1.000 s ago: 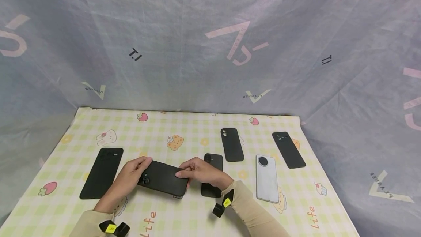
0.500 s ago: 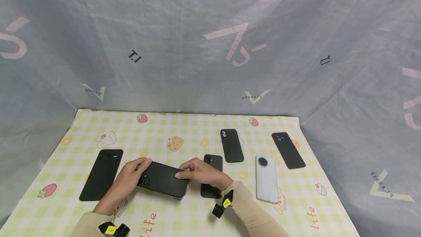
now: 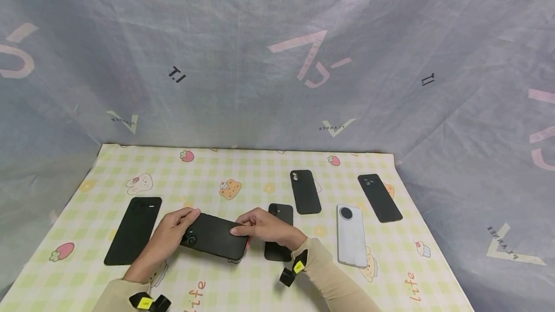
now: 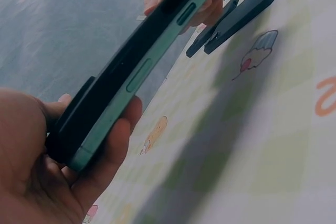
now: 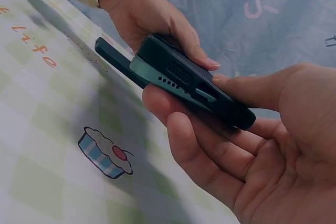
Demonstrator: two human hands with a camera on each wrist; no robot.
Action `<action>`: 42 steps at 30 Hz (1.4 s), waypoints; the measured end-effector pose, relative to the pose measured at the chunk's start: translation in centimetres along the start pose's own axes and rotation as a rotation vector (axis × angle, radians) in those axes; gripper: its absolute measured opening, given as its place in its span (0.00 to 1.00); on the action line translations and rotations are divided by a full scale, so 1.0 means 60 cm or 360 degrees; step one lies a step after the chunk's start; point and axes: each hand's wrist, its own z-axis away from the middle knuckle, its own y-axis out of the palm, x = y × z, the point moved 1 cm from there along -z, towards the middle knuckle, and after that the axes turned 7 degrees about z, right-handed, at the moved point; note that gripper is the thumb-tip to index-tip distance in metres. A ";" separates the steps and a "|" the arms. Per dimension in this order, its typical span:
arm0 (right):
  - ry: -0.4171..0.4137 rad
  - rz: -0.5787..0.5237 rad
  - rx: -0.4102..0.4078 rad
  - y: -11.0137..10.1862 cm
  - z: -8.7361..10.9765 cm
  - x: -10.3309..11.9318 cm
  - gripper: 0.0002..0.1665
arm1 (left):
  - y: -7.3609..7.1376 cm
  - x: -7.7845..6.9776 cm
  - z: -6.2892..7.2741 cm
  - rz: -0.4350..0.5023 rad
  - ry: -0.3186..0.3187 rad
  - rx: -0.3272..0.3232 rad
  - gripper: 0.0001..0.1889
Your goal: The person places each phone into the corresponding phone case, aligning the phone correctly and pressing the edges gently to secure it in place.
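Note:
A black phone case [image 3: 212,237] lies over the back of a phone [image 4: 136,80], both held above the table with the round camera at the left end. My left hand [image 3: 171,230] grips that camera end, thumb on top and fingers below. At the other end, my right hand [image 3: 266,225] pinches case and phone, its thumb on the case's back. The phone's green side with its buttons is bare along one edge in the left wrist view. In the right wrist view the case's slotted end sits askew over the phone's green edge. The phone's screen is hidden.
Left of my hands lies a large black phone or case [image 3: 133,230]. A dark phone [image 3: 277,249] sits partly beneath my right arm. Farther right are a black case [image 3: 305,191], a white phone [image 3: 352,237] and another black phone or case [image 3: 380,199]. A grey curtain [image 3: 243,61] stands behind.

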 end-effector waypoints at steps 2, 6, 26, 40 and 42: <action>0.0003 -0.0004 0.0006 0.000 0.000 -0.001 0.13 | 0.000 0.001 -0.001 0.0018 -0.0036 0.0001 0.21; 0.0008 -0.0007 0.0010 0.000 -0.001 -0.001 0.13 | 0.001 0.003 -0.003 0.0065 -0.0122 0.0006 0.24; 0.0048 -0.0044 0.0085 -0.002 -0.004 -0.006 0.14 | -0.001 -0.002 -0.012 0.0231 -0.0110 0.0122 0.26; 0.0050 -0.0073 0.0188 -0.009 -0.006 0.002 0.14 | -0.004 -0.009 -0.023 0.0271 -0.0069 0.0169 0.26; 0.0040 -0.0058 0.0191 -0.010 -0.006 0.003 0.15 | -0.005 -0.010 -0.024 0.0260 -0.0051 0.0174 0.26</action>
